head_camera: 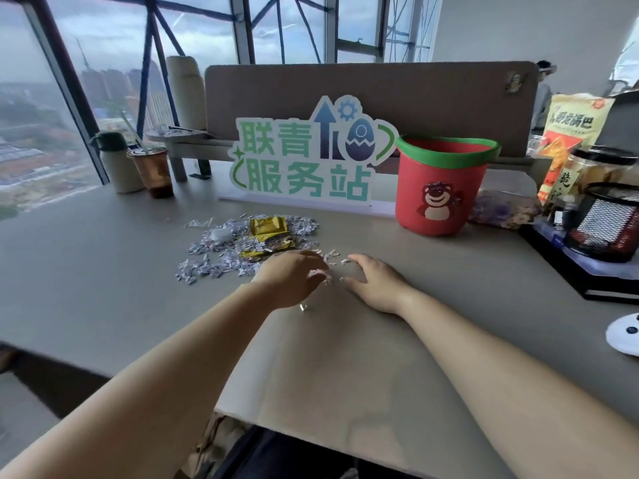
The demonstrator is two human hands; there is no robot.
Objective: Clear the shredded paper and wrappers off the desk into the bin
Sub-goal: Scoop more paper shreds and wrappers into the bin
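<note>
Loose white shredded paper (221, 252) and crinkly yellow foil wrappers (268, 225) lie mid-frame on the grey table (103, 271), left of the red green-rimmed bin (439, 188). They look featherlight and scatter-prone, best scooped from the heap's edges. The left hand (294, 278) pinches a few shreds; the right hand (373, 281) lies flat, its grip apart. The bin shows a bear; the sign behind reads 联青服务站.

Shredded paper (221, 250) and wrappers (268, 225) lie left of the bin (439, 198) (all on the desk (86, 271)).

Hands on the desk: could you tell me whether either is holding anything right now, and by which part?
The left hand pinches a few shredded paper bits in its curled fingertips. The right hand lies open on the desk, holding nothing.
</note>
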